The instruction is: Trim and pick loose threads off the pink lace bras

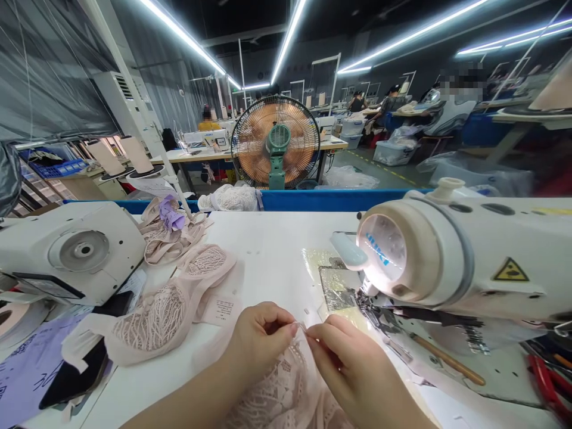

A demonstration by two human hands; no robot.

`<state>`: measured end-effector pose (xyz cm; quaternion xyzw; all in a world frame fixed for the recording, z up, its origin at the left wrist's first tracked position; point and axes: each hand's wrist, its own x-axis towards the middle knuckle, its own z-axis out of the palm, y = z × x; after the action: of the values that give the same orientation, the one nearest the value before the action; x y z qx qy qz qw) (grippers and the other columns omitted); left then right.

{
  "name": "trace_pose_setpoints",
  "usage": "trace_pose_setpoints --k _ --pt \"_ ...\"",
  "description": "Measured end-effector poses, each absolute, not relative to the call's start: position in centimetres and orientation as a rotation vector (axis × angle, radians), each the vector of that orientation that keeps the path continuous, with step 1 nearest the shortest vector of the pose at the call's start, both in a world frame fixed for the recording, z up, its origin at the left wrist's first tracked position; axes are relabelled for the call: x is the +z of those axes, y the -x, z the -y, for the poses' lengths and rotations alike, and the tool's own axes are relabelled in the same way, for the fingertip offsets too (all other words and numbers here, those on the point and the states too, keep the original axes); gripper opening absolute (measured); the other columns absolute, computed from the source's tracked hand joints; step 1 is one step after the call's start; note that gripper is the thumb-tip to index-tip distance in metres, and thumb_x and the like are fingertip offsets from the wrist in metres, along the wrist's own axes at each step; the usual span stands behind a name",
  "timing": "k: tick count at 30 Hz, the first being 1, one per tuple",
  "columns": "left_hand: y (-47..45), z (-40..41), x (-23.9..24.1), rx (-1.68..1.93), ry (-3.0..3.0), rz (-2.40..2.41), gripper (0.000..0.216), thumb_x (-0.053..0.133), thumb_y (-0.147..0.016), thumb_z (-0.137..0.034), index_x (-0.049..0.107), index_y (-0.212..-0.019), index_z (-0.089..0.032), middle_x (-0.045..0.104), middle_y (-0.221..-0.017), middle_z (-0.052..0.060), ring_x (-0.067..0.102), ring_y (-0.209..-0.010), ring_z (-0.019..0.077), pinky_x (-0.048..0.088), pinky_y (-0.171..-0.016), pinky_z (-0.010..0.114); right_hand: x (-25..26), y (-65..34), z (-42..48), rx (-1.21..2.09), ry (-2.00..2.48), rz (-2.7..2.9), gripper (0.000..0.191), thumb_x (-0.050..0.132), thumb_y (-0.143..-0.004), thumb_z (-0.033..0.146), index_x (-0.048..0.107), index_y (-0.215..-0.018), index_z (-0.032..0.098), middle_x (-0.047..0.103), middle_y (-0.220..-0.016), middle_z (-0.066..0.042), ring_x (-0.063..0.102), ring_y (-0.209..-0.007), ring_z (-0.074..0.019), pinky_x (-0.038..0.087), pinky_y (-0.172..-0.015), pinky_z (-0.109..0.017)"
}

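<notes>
Close together at the front middle of the table, my left hand (261,336) and my right hand (351,357) each pinch a thin pale pink edge between thumb and fingertips. This edge belongs to a pale pink lace bra (283,387) hanging below and between the hands, its lower part cut off by the frame. The fingertips almost meet, so the exact pinched bit is small and partly hidden. Left of my left hand lies another pale pink lace bra (154,319), cups up, with a printed label (220,308) beside it.
On the right stands a white sewing machine (415,250) with a lit head; red-handled scissors (547,381) lie beyond it. Another machine (75,250), a dark phone (75,372) and purple paper (27,369) are at left. A large fan (277,140) stands behind the table. Several people work farther back.
</notes>
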<state>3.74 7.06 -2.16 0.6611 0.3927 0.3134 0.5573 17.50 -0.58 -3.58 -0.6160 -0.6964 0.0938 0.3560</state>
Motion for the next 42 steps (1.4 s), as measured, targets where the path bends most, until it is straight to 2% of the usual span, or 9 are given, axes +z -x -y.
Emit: trace_pose_setpoints --k 12,18,24,29,36,42 --pt "-2.9 -7.0 -3.5 1.138 -2.446 -0.636 0.017 0.047 -0.078 -0.011 0.062 -0.084 -0.018 0.060 -0.070 0.004 0.055 -0.062 0.0122 0.045 -0.056 0.022 -3.5 -17.3 0.8 0.189 1.592 1.797 0.027 0.033 -0.088 0.020 0.051 -0.069 0.019 0.043 -0.060 0.000 0.042 -0.050 -0.0125 0.032 -0.047 -0.024" --pt "-2.8 -6.4 -2.2 1.331 -2.785 -0.537 0.020 0.046 -0.078 -0.007 0.058 -0.091 -0.017 0.062 -0.067 0.003 0.055 -0.059 0.0122 0.050 -0.072 0.031 -3.4 -17.1 1.0 0.181 1.535 1.818 0.026 0.033 -0.089 0.018 0.050 -0.070 0.018 0.046 -0.063 -0.001 0.046 -0.053 -0.0127 0.034 -0.048 -0.024" --pt "-2.8 -5.9 -2.0 1.384 -2.895 -0.500 0.018 0.048 -0.077 -0.006 0.057 -0.089 -0.016 0.063 -0.067 0.002 0.056 -0.060 0.0109 0.051 -0.079 0.034 -3.4 -16.8 1.0 0.154 1.465 1.747 0.023 0.035 -0.090 0.017 0.052 -0.076 0.018 0.047 -0.065 -0.001 0.048 -0.057 -0.0136 0.037 -0.051 -0.025" --pt "-2.7 -5.8 -1.9 1.433 -2.818 -0.551 0.017 0.047 -0.076 -0.005 0.055 -0.085 -0.017 0.063 -0.066 0.001 0.055 -0.058 0.0102 0.052 -0.078 0.035 -3.4 -16.7 1.1 0.219 1.384 1.681 0.017 0.039 -0.089 0.019 0.054 -0.080 0.019 0.050 -0.068 -0.001 0.051 -0.059 -0.0130 0.039 -0.052 -0.024" --pt "-2.8 -5.6 -1.5 1.455 -2.804 -0.607 0.017 0.047 -0.075 -0.004 0.055 -0.077 -0.018 0.062 -0.063 -0.001 0.053 -0.056 0.0087 0.051 -0.076 0.032 -2.9 -16.8 1.7 0.312 1.451 1.743 0.021 0.040 -0.086 0.019 0.045 -0.066 0.020 0.046 -0.059 0.003 0.046 -0.052 -0.0112 0.036 -0.048 -0.022" --pt "-2.7 -6.1 -2.4 1.379 -2.807 -0.308 0.017 0.044 -0.078 -0.008 0.058 -0.087 -0.013 0.063 -0.068 0.004 0.053 -0.063 0.0121 0.050 -0.072 0.033 -2.3 -17.6 1.8 0.407 1.503 1.761 0.022 0.038 -0.087 0.021 0.048 -0.068 0.020 0.050 -0.060 0.002 0.047 -0.054 -0.0119 0.037 -0.051 -0.023"
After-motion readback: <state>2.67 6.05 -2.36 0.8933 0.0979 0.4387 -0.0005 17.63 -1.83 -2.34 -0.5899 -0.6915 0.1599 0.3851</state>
